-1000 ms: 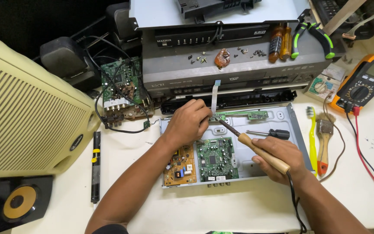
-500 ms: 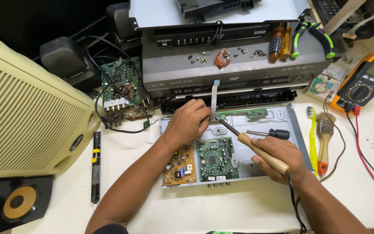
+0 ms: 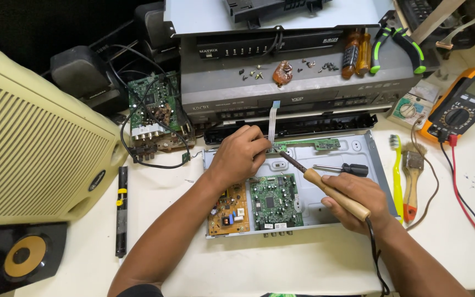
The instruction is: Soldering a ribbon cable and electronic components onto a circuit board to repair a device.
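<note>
My right hand (image 3: 355, 201) grips a wooden-handled soldering iron (image 3: 325, 184); its dark tip reaches up-left to the left end of a narrow green strip board (image 3: 309, 144). My left hand (image 3: 240, 157) pinches that end of the strip, where a white ribbon cable (image 3: 272, 118) comes down. Both work inside an open grey metal chassis (image 3: 366, 151) holding a green circuit board (image 3: 275, 202) and an orange-brown board (image 3: 227, 209). A small black-handled screwdriver (image 3: 344, 169) lies in the chassis by my right hand.
Stacked grey players (image 3: 298, 82) with loose screws, screwdrivers and green-handled pliers (image 3: 399, 47) stand behind. An orange multimeter (image 3: 463, 104) with leads, a yellow toothbrush (image 3: 397, 176) and a brush (image 3: 410, 181) lie at right. A cream speaker (image 3: 34, 143), a loose green board (image 3: 152, 113) and a black pen-like tool (image 3: 121, 212) are at left.
</note>
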